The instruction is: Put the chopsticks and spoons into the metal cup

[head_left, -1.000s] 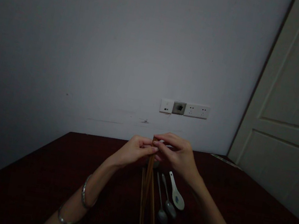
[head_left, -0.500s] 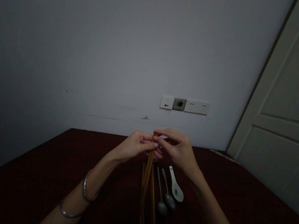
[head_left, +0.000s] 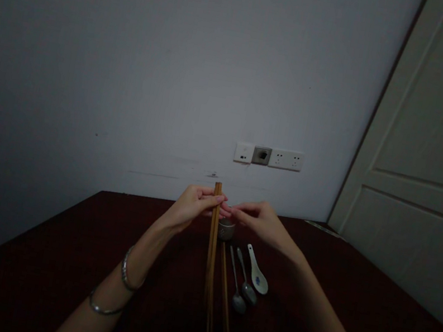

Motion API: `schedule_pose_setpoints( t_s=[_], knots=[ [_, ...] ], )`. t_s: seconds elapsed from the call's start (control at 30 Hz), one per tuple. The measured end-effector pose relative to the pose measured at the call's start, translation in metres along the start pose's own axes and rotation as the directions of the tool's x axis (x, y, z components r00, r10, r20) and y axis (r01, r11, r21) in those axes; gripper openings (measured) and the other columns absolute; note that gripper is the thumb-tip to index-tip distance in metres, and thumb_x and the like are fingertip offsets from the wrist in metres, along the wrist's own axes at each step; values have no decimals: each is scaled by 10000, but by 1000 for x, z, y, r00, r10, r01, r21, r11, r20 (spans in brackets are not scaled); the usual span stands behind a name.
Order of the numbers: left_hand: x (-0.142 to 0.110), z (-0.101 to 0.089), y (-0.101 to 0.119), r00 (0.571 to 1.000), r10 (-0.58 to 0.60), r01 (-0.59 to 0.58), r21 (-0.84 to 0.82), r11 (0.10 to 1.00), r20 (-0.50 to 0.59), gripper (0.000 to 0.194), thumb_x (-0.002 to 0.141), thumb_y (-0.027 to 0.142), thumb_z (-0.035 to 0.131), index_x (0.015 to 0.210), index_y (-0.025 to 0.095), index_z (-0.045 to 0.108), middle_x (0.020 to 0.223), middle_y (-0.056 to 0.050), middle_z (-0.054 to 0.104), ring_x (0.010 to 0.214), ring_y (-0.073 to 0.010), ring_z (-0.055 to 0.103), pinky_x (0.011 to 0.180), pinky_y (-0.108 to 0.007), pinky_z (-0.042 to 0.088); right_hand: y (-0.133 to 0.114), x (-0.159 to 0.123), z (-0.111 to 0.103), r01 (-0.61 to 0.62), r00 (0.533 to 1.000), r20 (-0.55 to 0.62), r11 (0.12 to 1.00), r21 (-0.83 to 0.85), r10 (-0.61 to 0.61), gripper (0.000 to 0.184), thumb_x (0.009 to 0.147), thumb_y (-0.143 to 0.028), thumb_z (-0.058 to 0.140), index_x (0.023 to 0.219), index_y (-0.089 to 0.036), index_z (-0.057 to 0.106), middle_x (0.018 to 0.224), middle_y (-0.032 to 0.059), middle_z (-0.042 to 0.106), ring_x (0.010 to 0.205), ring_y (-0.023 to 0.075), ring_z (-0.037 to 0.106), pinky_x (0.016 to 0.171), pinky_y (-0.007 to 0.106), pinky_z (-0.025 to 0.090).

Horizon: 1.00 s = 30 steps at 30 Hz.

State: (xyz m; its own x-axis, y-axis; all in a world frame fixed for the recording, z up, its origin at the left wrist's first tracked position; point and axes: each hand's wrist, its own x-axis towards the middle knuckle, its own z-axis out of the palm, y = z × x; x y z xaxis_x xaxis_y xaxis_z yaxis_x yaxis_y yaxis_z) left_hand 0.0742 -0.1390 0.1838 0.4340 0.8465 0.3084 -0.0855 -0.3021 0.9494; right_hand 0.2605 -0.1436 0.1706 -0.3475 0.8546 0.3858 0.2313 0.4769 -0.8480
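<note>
My left hand (head_left: 191, 206) pinches a bundle of wooden chopsticks (head_left: 210, 255) near their top end and holds them upright over the dark red table (head_left: 60, 264). My right hand (head_left: 260, 222) hovers just right of the bundle, its fingertips pinched together close to the sticks; whether it touches them is unclear. Another chopstick (head_left: 224, 297) lies flat on the table below. A small grey cup (head_left: 226, 229) stands behind the sticks.
Two metal spoons (head_left: 238, 288) and a white ceramic spoon (head_left: 256, 276) lie on the table right of the chopsticks. A wall with sockets (head_left: 269, 156) rises behind the table. A pale door (head_left: 429, 167) stands at the right.
The chopstick bundle has shifted left and upward with my left hand. My right hand has come off the top of the bundle and drawn slightly right, uncovering the small cup.
</note>
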Motion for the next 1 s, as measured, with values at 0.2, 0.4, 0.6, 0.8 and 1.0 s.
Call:
schedule_pose_setpoints(
  t_s=[0.2, 0.4, 0.6, 0.8, 1.0],
  knots=[
    [1, 1, 0, 999, 5, -5, 8, 1000, -35, 253, 742, 326, 614, 845, 97, 644, 839, -130, 682, 704, -158, 640, 694, -300, 493, 22, -12, 11, -285, 937, 294, 901, 327, 190, 390, 624, -337, 733, 943, -118, 684, 877, 107, 702, 789, 173, 662, 791, 358, 505],
    [2, 1, -2, 1000, -8, 8, -5, 1000, -16, 267, 741, 335, 619, 842, 90, 644, 863, -133, 676, 717, -158, 638, 713, -307, 495, 16, -28, 38, -225, 966, 208, 901, 371, 155, 418, 612, -364, 738, 951, -128, 676, 933, 102, 691, 859, 193, 648, 776, 351, 516],
    [2, 3, -3, 1000, -6, 6, -9, 1000, -20, 253, 743, 328, 618, 823, 88, 636, 869, -135, 674, 732, -165, 641, 688, -294, 495, 18, -31, 57, -68, 986, -134, 970, 232, 101, 353, 651, -439, 679, 832, -136, 692, 729, 42, 679, 647, 149, 615, 589, 288, 510],
    [2, 3, -4, 999, -35, 35, -12, 999, -13, 249, 730, 327, 625, 796, 89, 651, 867, -141, 676, 735, -172, 638, 683, -292, 492, 23, -26, 55, -18, 989, -143, 988, 153, 40, 312, 646, -429, 684, 760, -139, 706, 739, 55, 688, 706, 173, 623, 682, 321, 492],
    [2, 4, -4, 997, -71, 72, -53, 996, 8, 204, 738, 296, 614, 769, 100, 657, 835, -127, 675, 734, -170, 641, 687, -295, 492, 25, -24, 52, -57, 991, -113, 982, 178, 78, 325, 602, -449, 707, 713, -143, 694, 688, 33, 677, 682, 173, 627, 686, 335, 489]
  ],
)
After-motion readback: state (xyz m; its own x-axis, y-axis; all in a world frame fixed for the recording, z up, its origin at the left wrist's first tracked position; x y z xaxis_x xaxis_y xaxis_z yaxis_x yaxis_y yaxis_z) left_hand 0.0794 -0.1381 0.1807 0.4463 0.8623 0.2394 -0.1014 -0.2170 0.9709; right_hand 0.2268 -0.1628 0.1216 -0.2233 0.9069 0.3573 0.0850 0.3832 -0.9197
